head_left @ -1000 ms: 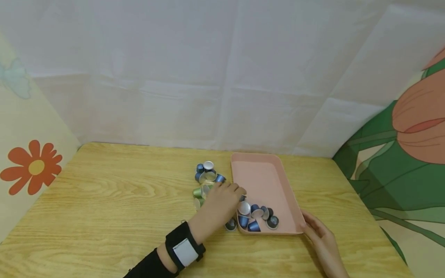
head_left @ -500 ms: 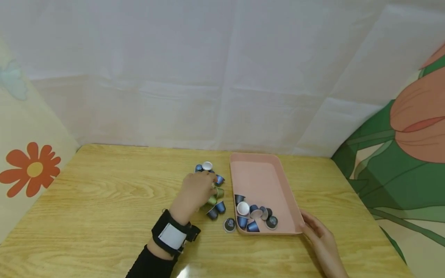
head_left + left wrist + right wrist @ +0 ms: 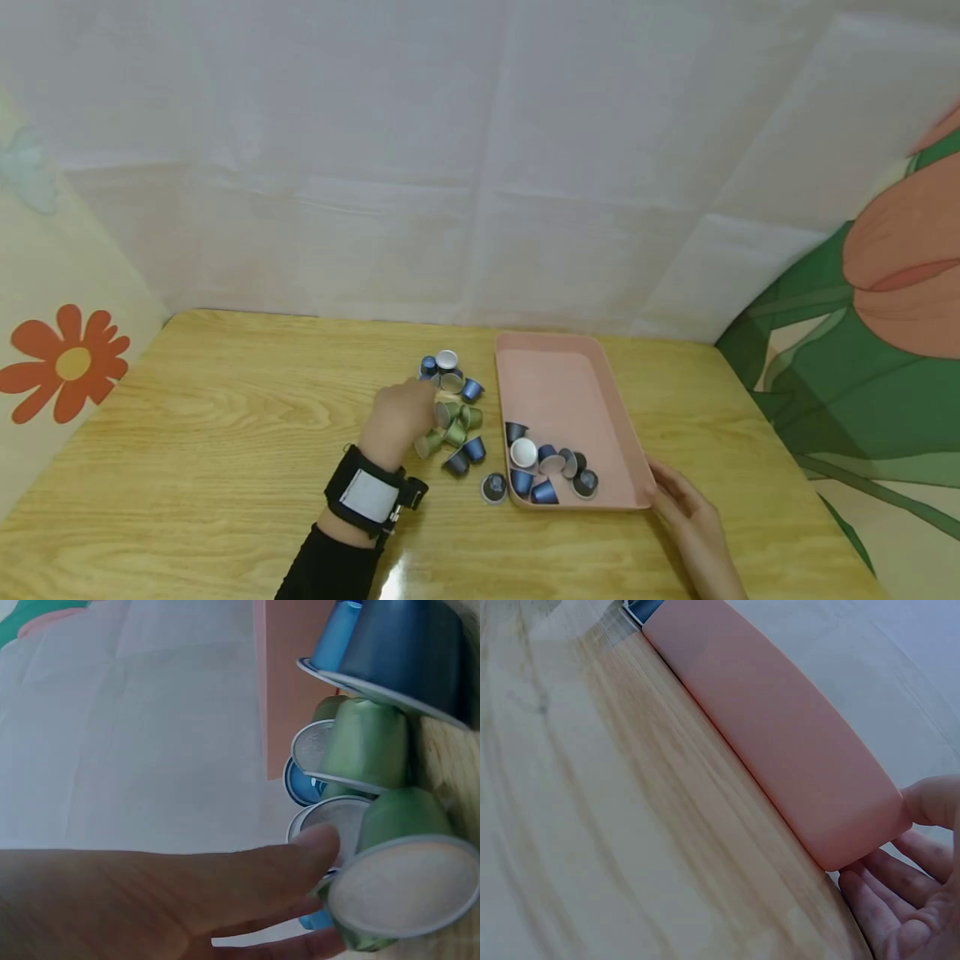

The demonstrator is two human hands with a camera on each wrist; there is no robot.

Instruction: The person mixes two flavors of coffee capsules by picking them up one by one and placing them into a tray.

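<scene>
My left hand [image 3: 401, 417] is low over the table at the left side of a cluster of coffee capsules. Green capsules [image 3: 455, 432] lie right by its fingers. In the left wrist view the thumb [image 3: 255, 881] is stretched out, its tip overlapping a silver-lidded capsule beside a larger-looking green capsule [image 3: 405, 889]; the other fingers are partly hidden below. My right hand [image 3: 693, 517] grips the near right corner of a pink tray [image 3: 555, 375]. In the right wrist view its thumb [image 3: 934, 801] is at the rim and its fingers curl under the corner.
Blue and silver capsules [image 3: 472, 389] lie behind the green ones. A dark capsule [image 3: 456, 462] and a blue one [image 3: 475, 450] sit in front, and another dark capsule [image 3: 494, 487] is by the tray's left wall. Several capsules [image 3: 544, 490] fill the tray's near end. A white sheet [image 3: 375, 167] hangs behind.
My left hand has moved away from the tray's left edge, passing over the cluster to its left side, so the green capsules are uncovered. The right hand still holds the tray corner.
</scene>
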